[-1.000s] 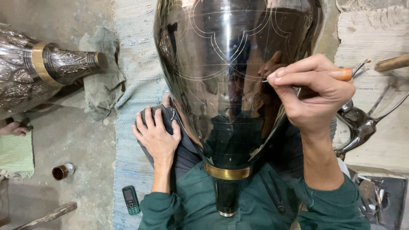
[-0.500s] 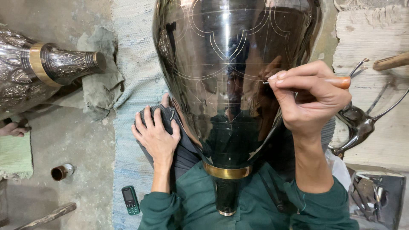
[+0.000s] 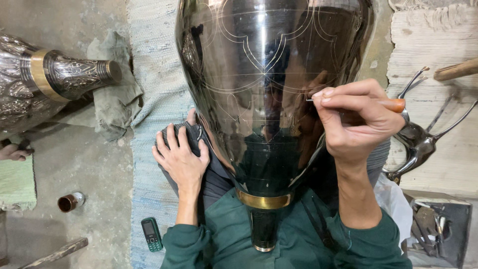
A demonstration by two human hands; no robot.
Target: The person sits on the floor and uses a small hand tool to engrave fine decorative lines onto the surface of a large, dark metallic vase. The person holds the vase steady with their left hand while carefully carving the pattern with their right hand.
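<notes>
Head view: your right hand [image 3: 356,124] is closing around a scribing tool [image 3: 358,103] with an orange handle, thumb and forefinger pinching it near the thin metal tip. The tip is touching the dark polished wall of the large vase [image 3: 274,94], on one of the fine scratched lines at its right side.

Your left hand [image 3: 181,159] is lying open, fingers spread flat on the grey cloth [image 3: 211,174] beside the lower left of the vase, holding nothing.

The vase is lying across your lap with its narrow neck pointing toward you; a brass band [image 3: 264,200] is ringing that neck just above your green sleeves. Pale curved outlines are showing on the upper body of the vase.

To the left, a second vase [image 3: 45,82], already patterned and also banded in brass, is resting on a grey rag [image 3: 112,97] on the concrete floor. A small phone [image 3: 151,233] is lying on the striped mat [image 3: 149,65] near your left elbow, and a small round tin [image 3: 70,201] is sitting further left on the floor. On the right, metal calipers [image 3: 423,134] are lying on a pale wooden board [image 3: 433,50].
</notes>
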